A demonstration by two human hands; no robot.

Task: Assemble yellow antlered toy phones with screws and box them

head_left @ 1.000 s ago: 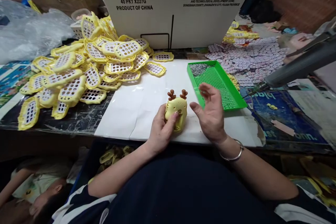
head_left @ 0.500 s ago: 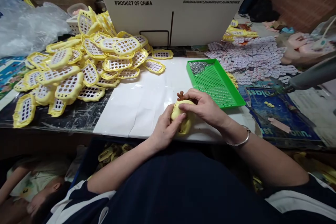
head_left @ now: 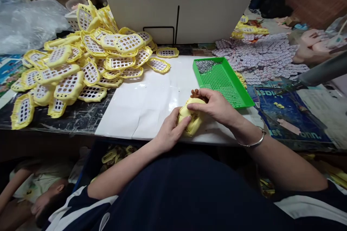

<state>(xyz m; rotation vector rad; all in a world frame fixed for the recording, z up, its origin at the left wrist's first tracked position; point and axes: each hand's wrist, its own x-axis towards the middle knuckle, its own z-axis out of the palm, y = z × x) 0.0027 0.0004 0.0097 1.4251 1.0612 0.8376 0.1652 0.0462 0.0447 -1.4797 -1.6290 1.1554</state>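
Between my two hands is a yellow plastic toy shell (head_left: 193,122), held just over the front of the white work surface. A brown branched piece (head_left: 194,94) sticks out at its top end. My left hand (head_left: 173,126) grips the shell from the left, thumb across its near face. From the right, my right hand (head_left: 214,106) closes on its upper part, thumb on the yellow face and fingers behind by the brown piece. Those fingertips are partly hidden. Beyond my right hand lies a green tray (head_left: 226,83) with small metal screws (head_left: 205,68) in its far left corner.
A heap of yellow shells with white perforated panels (head_left: 69,83) covers the left side. A white carton (head_left: 179,7) stands at the back. Many small white pieces (head_left: 260,56) and a dark tool (head_left: 311,74) are at right. A person (head_left: 40,191) is low at left.
The yellow shell has turned a little in my hands, showing more of its marked face, and the brown piece has shifted right. My right hand has moved slightly right. The camera view has tilted slightly.
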